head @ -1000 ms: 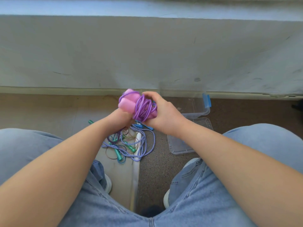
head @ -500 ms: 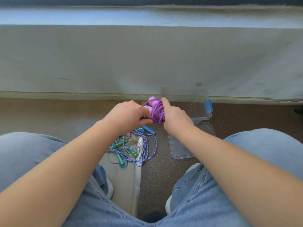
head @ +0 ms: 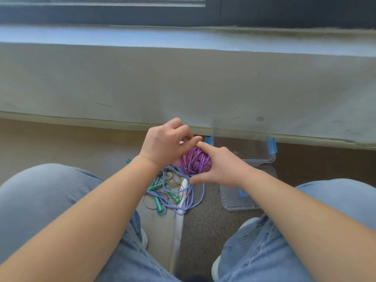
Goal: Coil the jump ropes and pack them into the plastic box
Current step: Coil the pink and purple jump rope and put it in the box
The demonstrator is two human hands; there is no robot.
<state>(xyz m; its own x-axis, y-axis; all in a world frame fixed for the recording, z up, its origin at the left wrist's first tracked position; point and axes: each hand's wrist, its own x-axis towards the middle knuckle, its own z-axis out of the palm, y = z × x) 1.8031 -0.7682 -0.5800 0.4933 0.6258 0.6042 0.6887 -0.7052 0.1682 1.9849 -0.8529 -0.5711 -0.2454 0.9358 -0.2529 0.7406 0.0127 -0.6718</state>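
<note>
A purple jump rope (head: 194, 160) wound around its pink handles is held between both hands above the floor. My right hand (head: 220, 166) cups the bundle from the right, thumb under it. My left hand (head: 165, 142) covers its top left, fingers pinching at the coil. The clear plastic box (head: 256, 157) with blue latches stands just right of the hands, against the wall. On the floor below lies a blue-and-white braided rope (head: 183, 197) tangled with green-handled ropes (head: 159, 203).
The box's clear lid (head: 234, 201) lies on the floor in front of the box, partly under my right forearm. A low grey wall (head: 183, 82) runs across the back. My knees in jeans flank the rope pile, and a pale floor strip (head: 162, 231) runs between my feet.
Both hands have lowered the purple bundle and carried it slightly right, nearer the box. My left hand moved from beneath the handles to the top of the coil.
</note>
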